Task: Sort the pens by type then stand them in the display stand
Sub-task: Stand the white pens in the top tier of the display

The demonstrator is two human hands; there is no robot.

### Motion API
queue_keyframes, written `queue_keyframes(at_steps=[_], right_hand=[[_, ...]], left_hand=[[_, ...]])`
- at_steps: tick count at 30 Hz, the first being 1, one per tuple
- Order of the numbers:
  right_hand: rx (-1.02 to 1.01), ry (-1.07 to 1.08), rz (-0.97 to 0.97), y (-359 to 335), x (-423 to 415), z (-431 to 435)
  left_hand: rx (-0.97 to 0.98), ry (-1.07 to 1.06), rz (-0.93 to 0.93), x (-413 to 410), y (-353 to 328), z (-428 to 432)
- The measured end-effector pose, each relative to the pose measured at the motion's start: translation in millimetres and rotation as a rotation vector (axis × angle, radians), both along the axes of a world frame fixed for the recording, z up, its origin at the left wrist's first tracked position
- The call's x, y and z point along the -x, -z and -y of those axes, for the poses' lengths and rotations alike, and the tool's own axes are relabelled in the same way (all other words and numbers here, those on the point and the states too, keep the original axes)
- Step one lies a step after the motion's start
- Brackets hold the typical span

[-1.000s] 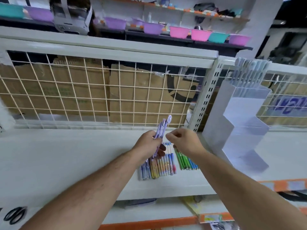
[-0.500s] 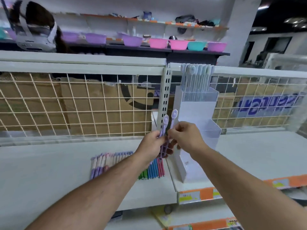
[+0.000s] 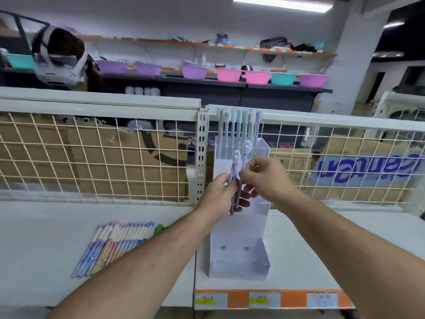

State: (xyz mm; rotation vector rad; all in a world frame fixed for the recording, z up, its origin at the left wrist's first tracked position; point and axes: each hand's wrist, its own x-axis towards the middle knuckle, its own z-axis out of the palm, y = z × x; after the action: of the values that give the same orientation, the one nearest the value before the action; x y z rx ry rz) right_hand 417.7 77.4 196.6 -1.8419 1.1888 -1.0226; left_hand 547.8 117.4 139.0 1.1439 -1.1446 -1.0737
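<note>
Moved right, clear of the loose pens (image 3: 115,245) lying in a row on the shelf (image 3: 46,226), left hand (image 3: 218,196) grips one purple pen (image 3: 235,161), right hand (image 3: 264,178) pinches a second purple pen (image 3: 246,147), both upright before the display stand (image 3: 239,236), whose far top compartment holds pale pens (image 3: 239,127).

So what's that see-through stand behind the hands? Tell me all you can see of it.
The display stand looks like clear, slightly frosted plastic, built as stepped pockets rising toward the back. It stands upright on the white shelf, beside the slotted post. Its top pocket holds a row of pale pens standing upright; no pens show in the lowest pocket. The left hand and right hand, gripping two purple pens, hide its middle, so contact there is unclear.
</note>
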Motion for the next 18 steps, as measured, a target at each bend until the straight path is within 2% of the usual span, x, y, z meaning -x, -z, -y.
queue_keyframes(at_steps=[9, 18], right_hand=[[0.095, 0.125, 0.011, -41, 25, 42], [0.167, 0.204, 0.109, -82, 29, 97]], left_hand=[[0.015, 0.017, -0.102, 7, -8, 49], [0.025, -0.057, -0.146, 12, 0, 79]])
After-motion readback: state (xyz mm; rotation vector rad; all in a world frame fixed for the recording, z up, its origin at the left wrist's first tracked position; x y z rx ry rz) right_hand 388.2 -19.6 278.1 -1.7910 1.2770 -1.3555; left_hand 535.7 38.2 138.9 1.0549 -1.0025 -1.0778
